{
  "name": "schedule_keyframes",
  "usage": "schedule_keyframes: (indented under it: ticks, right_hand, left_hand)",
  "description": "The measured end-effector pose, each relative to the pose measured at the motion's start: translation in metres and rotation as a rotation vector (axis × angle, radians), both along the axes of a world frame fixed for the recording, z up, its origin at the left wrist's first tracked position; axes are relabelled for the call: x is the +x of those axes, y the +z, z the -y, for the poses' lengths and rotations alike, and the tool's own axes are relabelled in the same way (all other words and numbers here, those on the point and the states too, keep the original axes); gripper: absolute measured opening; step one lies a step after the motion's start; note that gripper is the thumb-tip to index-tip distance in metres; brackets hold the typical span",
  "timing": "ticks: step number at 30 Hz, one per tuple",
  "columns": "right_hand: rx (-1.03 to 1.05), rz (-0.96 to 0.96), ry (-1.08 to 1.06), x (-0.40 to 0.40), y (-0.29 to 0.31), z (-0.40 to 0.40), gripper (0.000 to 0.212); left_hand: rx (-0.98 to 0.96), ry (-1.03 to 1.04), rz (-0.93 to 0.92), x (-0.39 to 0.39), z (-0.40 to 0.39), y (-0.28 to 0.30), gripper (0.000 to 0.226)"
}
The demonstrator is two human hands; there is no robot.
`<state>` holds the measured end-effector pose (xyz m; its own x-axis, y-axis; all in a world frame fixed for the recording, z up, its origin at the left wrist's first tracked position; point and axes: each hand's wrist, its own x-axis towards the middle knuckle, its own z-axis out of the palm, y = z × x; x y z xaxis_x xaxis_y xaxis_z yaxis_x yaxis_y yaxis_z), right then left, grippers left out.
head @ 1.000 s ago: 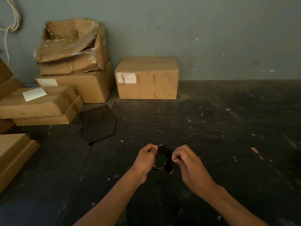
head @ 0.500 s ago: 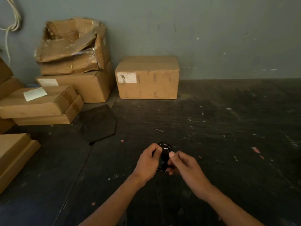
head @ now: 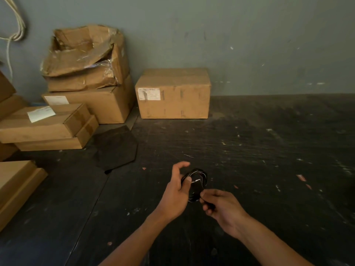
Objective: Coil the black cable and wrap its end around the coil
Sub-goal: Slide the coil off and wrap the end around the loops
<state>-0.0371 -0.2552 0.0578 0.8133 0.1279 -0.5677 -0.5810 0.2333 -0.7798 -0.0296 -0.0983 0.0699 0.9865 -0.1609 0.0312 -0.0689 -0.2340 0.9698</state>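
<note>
Held above the dark, scuffed floor (head: 249, 150): one black cable (head: 196, 184), glossy, wound into a small round coil with thin glints along its loops. Gripped on its near-left rim by the left hand (head: 177, 191), thumb pressed across the strands, forefinger lifted clear at 12 o'clock. Pinched at 5 o'clock of the coil by the right hand (head: 222, 208), fingers closed on the cable's loose end; exact end hidden by the fingers. Farther out, at 10 o'clock, one flat black hexagonal sheet (head: 115, 148), matte, lying on the floor. Beyond, at 12 o'clock, one sealed cardboard box (head: 172, 93) with a white label, against the grey-green wall (head: 230, 35). At 10 to 11 o'clock, a stack of cardboard boxes (head: 82, 93), the topmost crushed and torn open, tape glinting. More partly cut off at the left edge. Pale cords (head: 18, 25) hanging at far upper left.
</note>
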Motion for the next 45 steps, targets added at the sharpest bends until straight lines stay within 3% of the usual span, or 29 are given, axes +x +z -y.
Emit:
schedule_keyframes:
  ticks: [9,15,22,29,35,41,45]
  right_hand:
    - [-0.057,-0.018,-0.061,0.005,0.002,-0.011,0.013]
    - [0.052,-0.015,-0.082,0.004,0.003,-0.013,0.020]
    - [0.091,0.040,-0.013,0.002,0.004,-0.013,0.022]
    - [-0.289,0.407,-0.014,-0.003,0.011,-0.016,0.014]
    - [-0.349,0.542,0.087,-0.005,0.009,-0.014,0.025]
    - [-0.842,0.907,0.181,-0.005,-0.002,-0.008,0.027]
    - [-0.918,1.015,0.203,-0.002,-0.007,-0.003,0.024]
  left_hand:
    - [0.135,-0.118,0.022,-0.007,0.005,-0.004,0.020]
    - [0.147,0.068,0.026,-0.007,0.005,-0.013,0.022]
    - [0.005,0.229,0.015,-0.002,0.003,-0.012,0.027]
    - [0.023,0.319,0.022,0.003,-0.002,-0.015,0.039]
    - [0.084,0.269,0.027,0.000,-0.003,-0.017,0.035]
    - [0.162,0.189,0.033,-0.002,-0.003,-0.014,0.034]
    - [0.216,0.128,0.044,-0.005,-0.003,-0.011,0.031]
